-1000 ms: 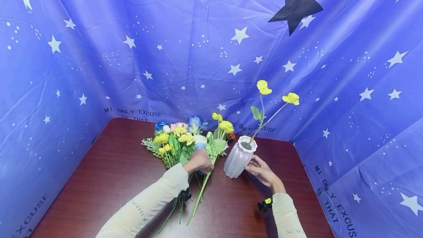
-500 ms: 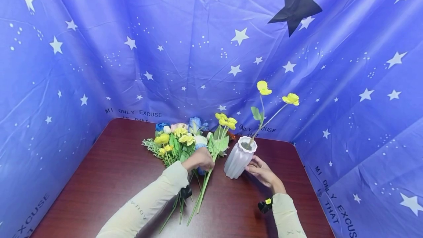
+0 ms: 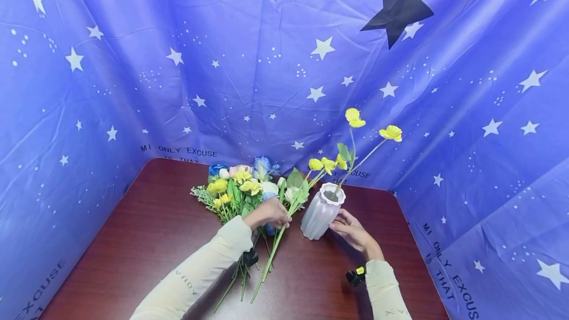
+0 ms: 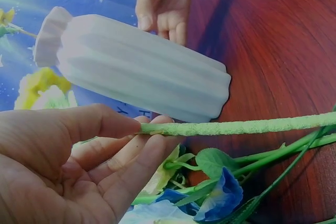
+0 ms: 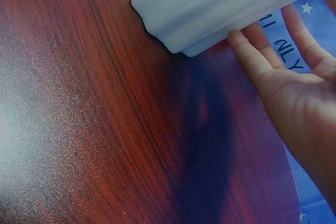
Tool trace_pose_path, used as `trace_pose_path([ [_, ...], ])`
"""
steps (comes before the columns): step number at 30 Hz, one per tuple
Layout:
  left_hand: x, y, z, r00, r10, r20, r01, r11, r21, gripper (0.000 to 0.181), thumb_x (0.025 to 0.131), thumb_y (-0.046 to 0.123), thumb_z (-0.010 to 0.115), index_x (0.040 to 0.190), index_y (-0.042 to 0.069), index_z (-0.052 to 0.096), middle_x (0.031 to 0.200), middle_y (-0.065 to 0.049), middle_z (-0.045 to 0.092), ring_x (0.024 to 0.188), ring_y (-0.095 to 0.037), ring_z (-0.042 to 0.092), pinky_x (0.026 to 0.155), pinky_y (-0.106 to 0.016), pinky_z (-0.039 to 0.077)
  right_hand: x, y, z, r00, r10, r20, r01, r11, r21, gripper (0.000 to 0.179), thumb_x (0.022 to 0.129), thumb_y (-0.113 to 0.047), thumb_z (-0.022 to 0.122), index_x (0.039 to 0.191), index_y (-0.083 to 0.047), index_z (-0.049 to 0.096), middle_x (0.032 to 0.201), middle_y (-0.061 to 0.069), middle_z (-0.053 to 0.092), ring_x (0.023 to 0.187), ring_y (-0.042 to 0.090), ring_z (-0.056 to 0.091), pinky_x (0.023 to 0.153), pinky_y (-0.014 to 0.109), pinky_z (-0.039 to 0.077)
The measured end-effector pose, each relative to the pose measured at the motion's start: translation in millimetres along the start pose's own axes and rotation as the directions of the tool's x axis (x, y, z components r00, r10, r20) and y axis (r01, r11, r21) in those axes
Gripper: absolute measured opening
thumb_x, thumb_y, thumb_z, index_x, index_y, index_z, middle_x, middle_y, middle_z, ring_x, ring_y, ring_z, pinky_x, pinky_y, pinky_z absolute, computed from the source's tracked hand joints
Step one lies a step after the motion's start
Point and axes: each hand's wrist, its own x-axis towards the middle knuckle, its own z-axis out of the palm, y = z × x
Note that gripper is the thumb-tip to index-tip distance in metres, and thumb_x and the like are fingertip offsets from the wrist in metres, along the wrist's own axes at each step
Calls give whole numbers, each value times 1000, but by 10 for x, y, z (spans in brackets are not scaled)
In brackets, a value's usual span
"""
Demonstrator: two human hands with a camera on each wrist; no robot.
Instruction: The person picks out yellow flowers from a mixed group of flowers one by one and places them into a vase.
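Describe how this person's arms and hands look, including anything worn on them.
Both arms wear long, pale cream sleeves. The left sleeve carries dark lettering; the right sleeve has only faint marks that I can't read. A small black device sits at each wrist, and the right device shows a yellow patch. The left hand and right hand are bare, without gloves.

"What's the surface (image 3: 146, 221) like?"
"It's shiny and reddish brown, with dark streaks and round corners at the back."
"What's on it?"
"A big heap of flowers (image 3: 242, 177), yellow, blue, white and pink, with green stems. A white vase (image 3: 319, 217) is near them, bottom down, on the right."
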Motion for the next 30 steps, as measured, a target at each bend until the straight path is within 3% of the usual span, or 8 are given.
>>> trace_pose_path([
  [14, 15, 14, -24, 1000, 3, -14, -4, 998, -66, 12, 85, -13, 63, 89, -10, 74, 93, -24, 77, 56, -10, 64, 71, -33, 65, -6, -7, 9, 1000, 7, -8, -7, 1000, -3, 44, 95, 12, 54, 121, -24, 54, 117, -4, 64, 105, 7, 66, 99, 29, 55],
  [20, 59, 15, -46, 1000, 24, -11, -25, 997, -68, 13, 87, -13, 61, 90, -11, 74, 94, -22, 78, 65, -14, 71, 69, -30, 65, -3, -11, 14, 1000, 11, -16, -11, 1000, -14, 44, 95, 12, 54, 121, -24, 54, 117, -4, 64, 106, 7, 66, 100, 29, 55],
  [27, 58, 43, -60, 999, 27, -31, -29, 996, -86, 22, 85, -17, 56, 99, -13, 73, 108, -23, 76, 93, -30, 77, 74, -30, 65, -3, -21, 24, 999, 17, -30, -17, 1000, -26, 44, 95, 12, 54, 121, -24, 54, 117, -5, 63, 106, 7, 65, 100, 29, 55],
  [30, 47, 52, -64, 999, 40, -31, -43, 993, -111, 23, 86, -18, 55, 101, -14, 73, 110, -25, 75, 83, -25, 76, 69, -24, 63, -5, -24, 27, 999, 18, -30, -18, 1000, -25, 44, 95, 12, 54, 120, -24, 54, 117, -4, 63, 105, 7, 65, 100, 30, 55],
])
